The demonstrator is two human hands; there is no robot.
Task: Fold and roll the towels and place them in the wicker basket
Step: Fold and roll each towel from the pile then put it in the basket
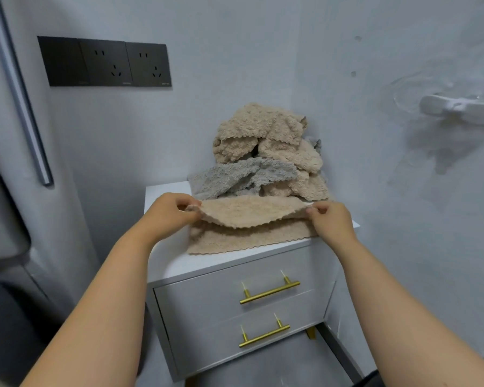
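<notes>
While the white cabinet (pixel 165 261) carries a heap of unfolded towels (pixel 266 152) at its back, no wicker basket shows. Beige towel (pixel 249 213) lies in front, far edge lifted over. First fold under way; task looks barely begun. Corners pinched by left hand (pixel 168 216) and right hand (pixel 330 222).

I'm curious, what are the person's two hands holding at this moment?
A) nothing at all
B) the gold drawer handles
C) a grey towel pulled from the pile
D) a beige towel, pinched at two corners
D: the left hand and the right hand each pinch a corner of the beige towel, lifting one edge while the rest lies on the white cabinet; the grey towel lies untouched in the pile behind.
</notes>
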